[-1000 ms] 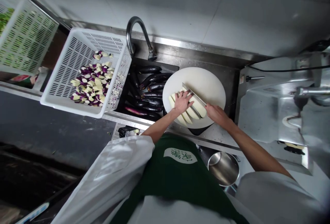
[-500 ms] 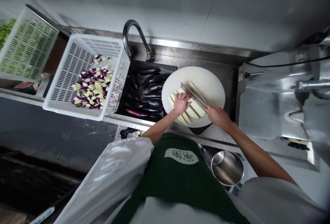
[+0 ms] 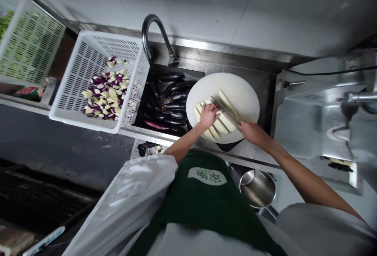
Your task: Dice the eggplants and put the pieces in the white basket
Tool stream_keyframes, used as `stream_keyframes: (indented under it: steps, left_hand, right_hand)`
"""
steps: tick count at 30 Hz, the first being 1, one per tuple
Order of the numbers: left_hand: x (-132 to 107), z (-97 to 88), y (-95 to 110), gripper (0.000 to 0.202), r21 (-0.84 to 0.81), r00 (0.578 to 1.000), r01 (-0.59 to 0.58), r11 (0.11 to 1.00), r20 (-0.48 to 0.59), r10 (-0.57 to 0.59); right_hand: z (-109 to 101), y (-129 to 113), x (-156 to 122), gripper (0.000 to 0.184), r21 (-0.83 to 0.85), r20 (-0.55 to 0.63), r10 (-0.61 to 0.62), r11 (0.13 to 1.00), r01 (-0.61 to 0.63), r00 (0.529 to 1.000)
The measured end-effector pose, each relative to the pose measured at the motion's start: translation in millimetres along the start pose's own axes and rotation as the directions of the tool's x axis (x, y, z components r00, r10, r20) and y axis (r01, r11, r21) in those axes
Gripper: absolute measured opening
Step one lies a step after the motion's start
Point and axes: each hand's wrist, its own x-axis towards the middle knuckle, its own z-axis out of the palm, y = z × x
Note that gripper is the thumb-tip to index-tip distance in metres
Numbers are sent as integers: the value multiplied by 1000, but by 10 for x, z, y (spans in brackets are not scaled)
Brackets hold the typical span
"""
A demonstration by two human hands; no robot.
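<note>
A round white cutting board (image 3: 244,91) bears several long pale eggplant strips (image 3: 226,124), lying side by side. My left hand (image 3: 208,116) presses down on these strips with its fingers bent over them. In my right hand (image 3: 253,133) is the handle of a broad kitchen knife (image 3: 226,113). Its blade lies slantwise among the strips, just right of the left fingers. One strip (image 3: 228,103) lies apart on the far side of the blade. Whole dark purple eggplants (image 3: 175,106) rest in a black tray left of the board.
Beyond the eggplants stands a white perforated basket (image 3: 70,79) with purple-and-white eggplant chunks (image 3: 107,97). A curved faucet (image 3: 156,18) rises behind the tray. Another basket (image 3: 32,44) with greens is at far left. Metal equipment (image 3: 300,118) borders the right; a steel pot (image 3: 257,189) sits below the counter edge.
The knife has shifted slightly towards me, and its blade looks narrower. A wider gap shows between blade and far strip. My left hand stays on the strips; the view has shifted a little.
</note>
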Motion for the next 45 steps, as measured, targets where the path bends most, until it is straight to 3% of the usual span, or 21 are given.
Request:
stream_keyframes:
  steps: [7, 11, 15, 19, 21, 23, 25, 27, 31, 34, 36, 39, 42, 45]
  left_hand:
    - [3, 29, -45, 26, -14, 1000, -21, 1000, -17, 20]
    - [-1, 23, -58, 24, 2, 999, -19, 1000, -28, 19]
    - [11, -9, -20, 25, 14, 1000, -15, 1000, -13, 16]
    - [-72, -198, -43, 30, 13, 999, -6, 1000, 33, 6]
    - [-188, -386, -134, 35, 8, 994, -73, 997, 84, 72]
    - [-317, -594, -269, 56, 13, 956, -224, 975, 197, 217]
    - [-384, -751, -396, 92, 48, 871, -380, 924, 354, 340]
    - [-321, -798, -457, 118, 105, 796, -479, 872, 470, 381]
    - [198, -576, -295, 142, 110, 686, -634, 766, 537, 491]
    - [668, -358, -54, 143, 100, 592, -717, 690, 609, 528]
    - [882, -273, 79, 138, 116, 565, -735, 668, 650, 508]
    - [997, -217, 218, 139, 154, 609, -705, 693, 632, 480]
    - [898, -173, 333, 142, 220, 719, -607, 764, 562, 410]
    - [659, -124, 420, 141, 315, 817, -477, 821, 502, 282]
  right_hand:
    - [307, 61, 173, 34, 105, -62, 103, 990, -97, 993]
    - [296, 72, 228, 34, 186, -56, 101, 979, -89, 993]
    - [259, -106, 204, 36, 199, -92, 138, 973, -118, 986]
    - [206, -159, 82, 36, 203, -113, 134, 973, -109, 985]
    - [202, -85, -71, 37, 230, -165, 182, 963, -141, 969]
    - [239, 25, -262, 40, 277, -232, 285, 936, -218, 930]
    - [324, 138, -442, 42, 313, -267, 394, 899, -307, 880]
    - [453, 228, -573, 41, 328, -262, 480, 860, -390, 837]
    - [781, 281, -690, 41, 375, -180, 592, 780, -501, 786]
    - [983, 222, -736, 41, 421, -133, 619, 742, -521, 774]
    - [1052, 159, -758, 40, 461, -101, 638, 710, -533, 763]
    - [1047, 44, -733, 39, 523, -65, 658, 662, -536, 750]
    - [955, -85, -608, 36, 547, -40, 669, 637, -544, 743]
    - [860, -187, -455, 33, 539, -32, 629, 665, -517, 777]
